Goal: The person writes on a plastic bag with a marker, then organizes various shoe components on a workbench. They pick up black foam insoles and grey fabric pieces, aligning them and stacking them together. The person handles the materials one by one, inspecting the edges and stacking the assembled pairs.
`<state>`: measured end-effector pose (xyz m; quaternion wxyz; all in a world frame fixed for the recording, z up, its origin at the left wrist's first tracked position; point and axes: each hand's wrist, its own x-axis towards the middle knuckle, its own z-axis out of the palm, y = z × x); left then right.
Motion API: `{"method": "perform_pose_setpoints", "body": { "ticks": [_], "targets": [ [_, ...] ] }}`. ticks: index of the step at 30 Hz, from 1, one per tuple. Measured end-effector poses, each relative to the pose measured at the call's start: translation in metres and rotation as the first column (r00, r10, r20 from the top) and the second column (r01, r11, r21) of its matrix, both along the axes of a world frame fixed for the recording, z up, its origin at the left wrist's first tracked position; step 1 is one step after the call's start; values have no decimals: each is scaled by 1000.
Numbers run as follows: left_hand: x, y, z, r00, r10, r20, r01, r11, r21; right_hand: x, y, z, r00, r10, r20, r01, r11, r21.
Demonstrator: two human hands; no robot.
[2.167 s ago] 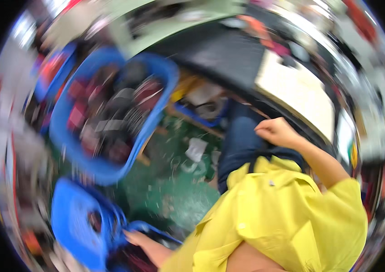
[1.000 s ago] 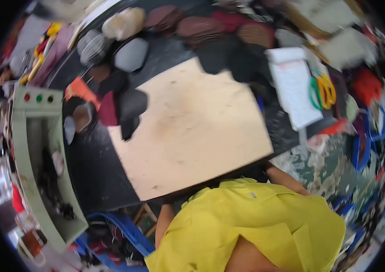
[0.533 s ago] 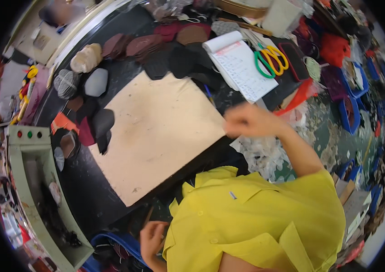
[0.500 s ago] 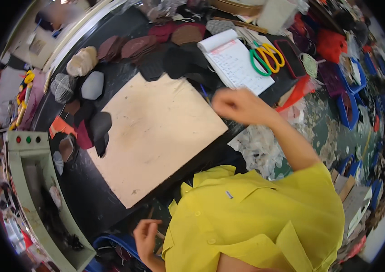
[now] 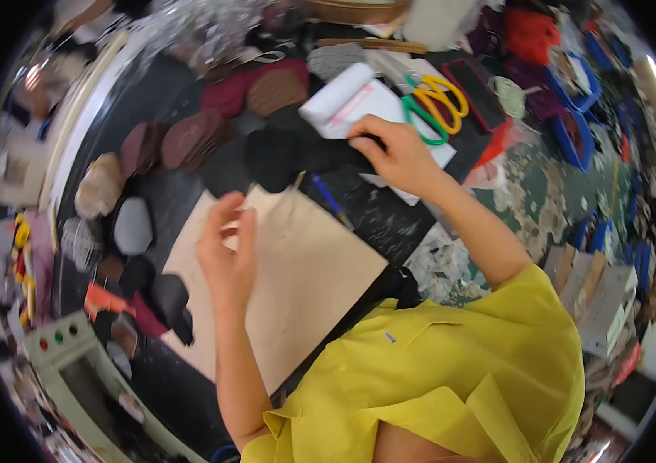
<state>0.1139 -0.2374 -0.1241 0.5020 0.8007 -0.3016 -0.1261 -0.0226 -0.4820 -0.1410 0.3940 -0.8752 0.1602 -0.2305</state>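
Note:
My right hand [image 5: 399, 154] reaches over the notepad [image 5: 352, 100] with thumb and fingers closed on the edge of a dark black fabric piece [image 5: 326, 154]. That piece lies among other black cut pieces [image 5: 270, 158] at the far edge of the beige board [image 5: 289, 262]. Above the board's left part hovers my left hand [image 5: 227, 251], its fingers bent and apart, with nothing visible in it. A blue pen [image 5: 329, 199] rests on the black table near the board's far right edge.
Green- and yellow-handled scissors [image 5: 428, 108] and a dark phone [image 5: 473, 94] lie right of the notepad. Brown fabric stacks [image 5: 193, 139], a cream bundle [image 5: 99, 185] and a grey piece [image 5: 133, 226] sit at the left. A grey-green machine box [image 5: 73, 343] stands near left; blue bins [image 5: 575, 143] are at right.
My left hand has risen from below the table edge to above the board. My right hand has moved farther out and closed on the black fabric. The view has shifted.

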Motion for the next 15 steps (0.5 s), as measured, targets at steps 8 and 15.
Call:
{"method": "perform_pose_setpoints", "body": {
  "ticks": [8, 15],
  "targets": [
    [51, -76, -56, 966, 52, 253, -76, 993, 85, 21, -19, -16, 977, -41, 209, 154, 814, -560],
    [33, -15, -29, 976, 217, -23, -217, 959, -184, 44, 48, -51, 924, 368, -106, -332, 634, -699]
  ]
}}
